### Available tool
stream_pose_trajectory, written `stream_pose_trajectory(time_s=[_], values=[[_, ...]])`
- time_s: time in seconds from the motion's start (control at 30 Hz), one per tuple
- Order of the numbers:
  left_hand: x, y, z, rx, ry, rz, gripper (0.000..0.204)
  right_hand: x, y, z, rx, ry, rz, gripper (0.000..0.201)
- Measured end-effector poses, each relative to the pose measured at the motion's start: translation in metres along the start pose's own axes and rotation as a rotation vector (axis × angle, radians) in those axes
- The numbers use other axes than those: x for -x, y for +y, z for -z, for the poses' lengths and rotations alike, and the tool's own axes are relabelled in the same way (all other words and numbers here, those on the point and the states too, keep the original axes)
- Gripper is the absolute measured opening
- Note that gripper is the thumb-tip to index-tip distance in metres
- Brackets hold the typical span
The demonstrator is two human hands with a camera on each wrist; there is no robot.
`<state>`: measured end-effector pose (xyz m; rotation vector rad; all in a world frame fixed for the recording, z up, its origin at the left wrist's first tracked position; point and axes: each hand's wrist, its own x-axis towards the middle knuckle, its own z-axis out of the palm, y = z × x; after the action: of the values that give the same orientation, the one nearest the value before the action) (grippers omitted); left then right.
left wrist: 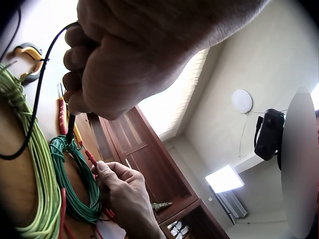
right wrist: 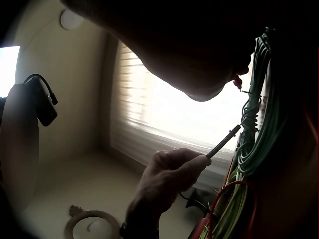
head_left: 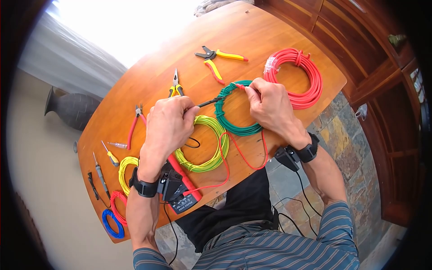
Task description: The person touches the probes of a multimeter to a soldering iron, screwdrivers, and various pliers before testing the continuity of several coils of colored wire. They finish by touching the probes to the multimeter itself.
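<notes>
My left hand (head_left: 167,120) grips a black test probe (head_left: 208,103), its tip right at the wrapped part of a green wire coil (head_left: 243,131). Between thumb and fingers, my right hand (head_left: 273,107) pinches a red test probe (head_left: 240,86) pointed at the coil's upper edge. In the right wrist view both tips meet the coil close to its wire ends. A red lead (head_left: 228,162) loops down from the right hand to a red-cased multimeter (head_left: 194,194), which lies partly hidden under the left wrist. Beside the left hand lies a yellow-green wire coil (head_left: 198,169).
A large red wire coil (head_left: 315,87) lies right of the green one. Wire strippers (head_left: 209,55), needle-nose pliers (head_left: 176,81) and red-handled cutters (head_left: 133,130) are spread behind. Screwdriver (head_left: 112,158), soldering iron (head_left: 101,177) and blue coil (head_left: 108,225) lie near the left edge.
</notes>
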<state>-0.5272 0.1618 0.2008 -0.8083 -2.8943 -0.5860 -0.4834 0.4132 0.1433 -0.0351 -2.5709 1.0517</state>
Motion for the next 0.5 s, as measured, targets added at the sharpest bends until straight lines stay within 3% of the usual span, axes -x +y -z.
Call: stream_pose_trajectory(time_s=[0.23,0.4,0.47,0.5], values=[[0.001,-0.001,0.005,-0.047,0.043,-0.056,0.016,0.002,0.003,-0.001,0.011,0.027,0.034,0.025],[0.014,-0.002,0.041,-0.096,0.134,0.041,0.017,0.007,-0.015,0.008,-0.128,0.052,0.029,0.017],[0.026,-0.002,0.055,0.016,0.085,0.162,0.015,0.012,-0.021,0.006,-0.191,0.044,0.194,0.015],[0.034,-0.004,0.058,0.034,0.08,0.153,0.012,0.015,-0.026,0.004,-0.197,0.039,0.195,0.015]])
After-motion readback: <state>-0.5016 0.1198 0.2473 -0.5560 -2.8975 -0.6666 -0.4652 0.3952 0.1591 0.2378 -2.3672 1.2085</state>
